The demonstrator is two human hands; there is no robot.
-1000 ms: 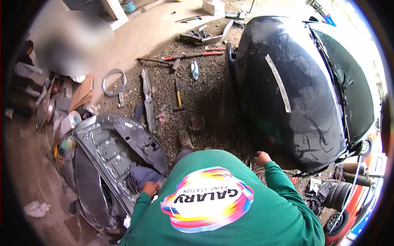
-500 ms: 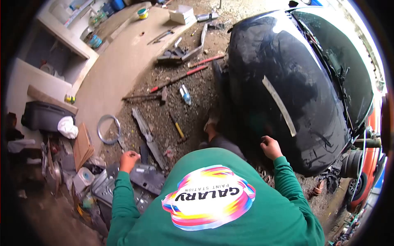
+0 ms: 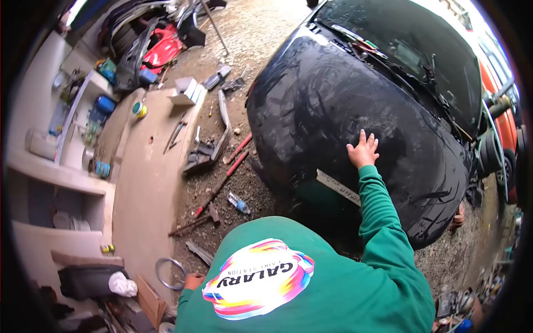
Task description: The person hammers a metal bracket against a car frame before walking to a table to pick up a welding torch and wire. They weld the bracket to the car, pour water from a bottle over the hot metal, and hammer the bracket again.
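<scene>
My right hand (image 3: 363,151) is stretched over the black car hood (image 3: 311,105), its fingers spread and holding nothing. The palm faces the hood and seems to rest on it. Just below that hand, a pale narrow strip (image 3: 337,187) lies on the hood, its lower end meeting my sleeve. The hood's surface is dusty and smeared. My left hand (image 3: 193,281) hangs low at my left side, near a coil of wire (image 3: 169,273) on the ground. Its fingers are mostly hidden, so their grip cannot be made out.
Red-and-black bars (image 3: 222,183), a water bottle (image 3: 239,202) and a hammer-like tool (image 3: 194,225) lie on the gravel left of the car. A concrete ledge (image 3: 141,194) holds a white box (image 3: 186,90) and a small tub (image 3: 140,110). Car parts (image 3: 164,47) are piled behind.
My right hand has moved from the hood's near edge up over its surface, and its curled fingers have spread. My view has swung toward the car. My left hand has dropped nearer my body.
</scene>
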